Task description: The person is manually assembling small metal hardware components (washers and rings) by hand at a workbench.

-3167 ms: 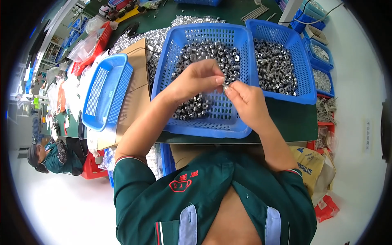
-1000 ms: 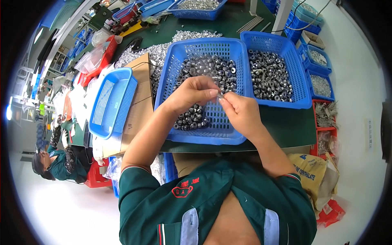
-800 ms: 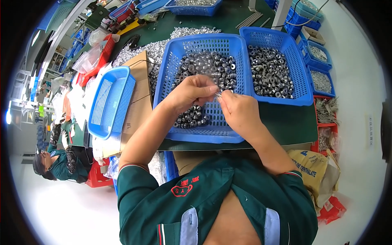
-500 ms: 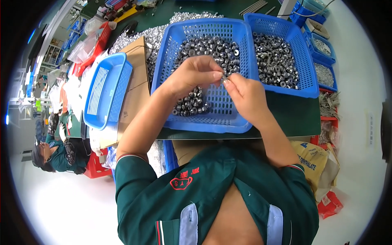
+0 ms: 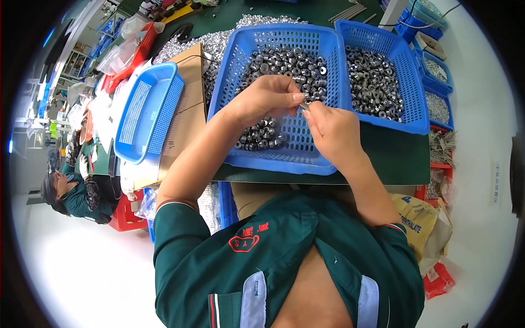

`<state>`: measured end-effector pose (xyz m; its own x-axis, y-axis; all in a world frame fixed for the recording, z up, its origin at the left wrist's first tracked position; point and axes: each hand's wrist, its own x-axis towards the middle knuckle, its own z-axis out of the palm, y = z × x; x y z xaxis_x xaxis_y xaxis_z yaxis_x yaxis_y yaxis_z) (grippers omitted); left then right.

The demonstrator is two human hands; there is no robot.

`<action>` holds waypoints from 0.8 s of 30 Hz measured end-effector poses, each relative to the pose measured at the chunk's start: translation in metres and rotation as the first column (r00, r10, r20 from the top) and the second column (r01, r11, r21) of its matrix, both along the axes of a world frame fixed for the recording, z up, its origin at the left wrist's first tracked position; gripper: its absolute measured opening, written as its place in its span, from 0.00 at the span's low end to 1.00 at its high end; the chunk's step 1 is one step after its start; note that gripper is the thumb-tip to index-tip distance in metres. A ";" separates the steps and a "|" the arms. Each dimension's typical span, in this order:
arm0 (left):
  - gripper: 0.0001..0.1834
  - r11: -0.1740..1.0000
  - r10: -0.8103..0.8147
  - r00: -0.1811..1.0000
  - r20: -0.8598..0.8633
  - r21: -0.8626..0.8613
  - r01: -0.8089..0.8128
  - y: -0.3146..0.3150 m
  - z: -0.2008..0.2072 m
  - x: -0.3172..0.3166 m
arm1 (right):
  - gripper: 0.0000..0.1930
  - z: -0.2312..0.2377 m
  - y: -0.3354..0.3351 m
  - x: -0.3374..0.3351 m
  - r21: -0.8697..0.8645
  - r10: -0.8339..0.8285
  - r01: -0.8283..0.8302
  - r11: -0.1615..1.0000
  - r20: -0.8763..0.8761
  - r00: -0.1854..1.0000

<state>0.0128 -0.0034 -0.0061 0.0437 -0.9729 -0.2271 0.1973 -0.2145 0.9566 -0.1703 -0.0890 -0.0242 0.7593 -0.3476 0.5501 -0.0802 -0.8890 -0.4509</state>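
Observation:
Both my hands are closed over the large blue basket [image 5: 333, 71], their fingertips almost meeting. My left hand [image 5: 268, 97] pinches one end of a small metal part [image 5: 304, 106]; my right hand [image 5: 334, 130] pinches its other end. The part is thin and greyish, mostly covered by the fingers, so its exact kind cannot be made out. Beneath the hands, several small dark and shiny ring-like metal pieces [image 5: 292, 61] fill the far part of the basket, and a smaller heap [image 5: 260, 135] lies near its front left.
A second blue basket [image 5: 410, 82] of metal pieces stands at the right. An empty blue basket [image 5: 124, 143] rests on cardboard [image 5: 183, 123] at the left. Silvery pieces [image 5: 216, 45] are piled behind. A co-worker [image 5: 82, 188] sits at far left.
The view has shifted slightly, so the baskets sit a little further right. My hands keep the same pinch on the small part, with only a slight change at the fingertips.

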 end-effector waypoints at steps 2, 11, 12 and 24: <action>0.12 0.998 -0.017 0.990 -0.139 0.054 0.025 0.000 -0.003 0.003 | 0.11 0.000 0.000 0.000 -0.091 0.003 -0.001 0.996 0.015 1.000; 0.11 1.000 0.014 0.999 -0.052 -0.013 -0.015 -0.006 -0.001 -0.003 | 0.12 0.000 -0.003 0.000 0.049 -0.065 0.066 0.997 -0.012 0.998; 0.11 0.999 0.006 0.999 -0.047 -0.040 -0.007 -0.005 -0.001 -0.003 | 0.12 0.001 -0.005 0.000 0.180 -0.015 0.019 0.983 -0.022 1.000; 0.03 0.999 0.025 0.933 -0.358 0.046 -0.009 -0.003 0.008 0.005 | 0.14 0.001 -0.007 -0.001 0.530 0.048 -0.093 0.843 0.099 0.994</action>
<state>0.0181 -0.0067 0.0021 -0.0317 -0.9617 -0.2724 0.5292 -0.2474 0.8116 -0.1716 -0.0962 -0.0227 0.7550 -0.5515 0.3547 0.0295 -0.5118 -0.8586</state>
